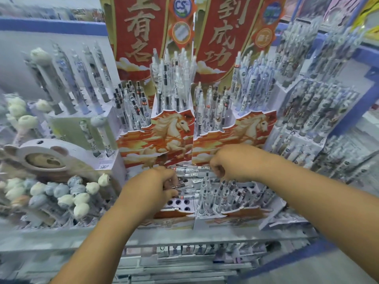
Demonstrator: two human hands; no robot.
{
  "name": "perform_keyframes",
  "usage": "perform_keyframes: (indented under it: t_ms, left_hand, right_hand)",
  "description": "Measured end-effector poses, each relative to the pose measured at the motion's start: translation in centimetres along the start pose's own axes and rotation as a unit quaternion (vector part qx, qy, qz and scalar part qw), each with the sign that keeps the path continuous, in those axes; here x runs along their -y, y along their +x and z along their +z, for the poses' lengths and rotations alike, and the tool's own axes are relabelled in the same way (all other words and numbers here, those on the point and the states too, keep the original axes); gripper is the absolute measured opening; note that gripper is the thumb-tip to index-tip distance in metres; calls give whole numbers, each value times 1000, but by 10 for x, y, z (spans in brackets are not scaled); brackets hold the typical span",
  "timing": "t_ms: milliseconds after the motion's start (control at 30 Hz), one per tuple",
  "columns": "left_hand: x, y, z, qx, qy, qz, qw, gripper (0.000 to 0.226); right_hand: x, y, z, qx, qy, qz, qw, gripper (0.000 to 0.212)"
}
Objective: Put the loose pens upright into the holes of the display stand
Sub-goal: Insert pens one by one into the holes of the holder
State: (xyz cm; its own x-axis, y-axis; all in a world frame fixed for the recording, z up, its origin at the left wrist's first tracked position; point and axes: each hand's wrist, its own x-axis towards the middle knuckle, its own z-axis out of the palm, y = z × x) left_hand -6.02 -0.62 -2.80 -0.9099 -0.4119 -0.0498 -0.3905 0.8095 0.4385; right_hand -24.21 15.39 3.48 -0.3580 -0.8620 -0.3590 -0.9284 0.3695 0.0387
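A red and gold display stand (172, 138) with a horse picture rises in tiers at the centre. Clear pens stand upright in its upper tiers. Loose clear pens (190, 171) with price labels lie flat across its lowest tier. My left hand (151, 185) is closed around one end of this bundle, just above a block of dark empty holes (180, 203). My right hand (229, 162) grips the other end of the bundle, fingers curled. To the right of the holes, several pens (223, 195) stand upright in the same tier.
Pens topped with plush animal heads (61, 193) crowd the left side, beside a round bear-shaped display (45, 158). Patterned pens fill tiered racks (315, 111) on the right. A blue shelf frame (307, 255) runs below right, a grey shelf edge (184, 236) in front.
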Motion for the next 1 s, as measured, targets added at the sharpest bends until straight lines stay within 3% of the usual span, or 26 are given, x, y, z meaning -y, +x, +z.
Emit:
perform_keyframes:
  t_ms: [133,267,367,500,600,733,1000]
  left_hand:
    - [0,0,1,-24,-86,11,996,8]
    - [-11,-1,-2,-95,-201,29,975,1]
    - [-27,1,-10,-121,-349,24,929,8]
    - [-54,5,-25,-167,-428,74,885,11]
    - [-81,3,-34,-162,-427,126,881,11]
    - [-105,4,-29,-136,-287,199,927,11]
    - [-113,13,-14,-55,-147,225,962,11]
  right_hand:
    - [-3,-5,1,4,1,-17,1000,28]
    - [-4,-17,-6,-5,58,-3,998,12]
    - [-6,-45,-22,-88,130,51,986,7]
    - [-2,-101,-22,-221,253,92,937,4]
    - [-2,-123,-13,-236,302,100,918,9]
    - [-5,-128,-5,-248,270,106,924,16]
    - [-2,-119,10,-239,261,132,926,7]
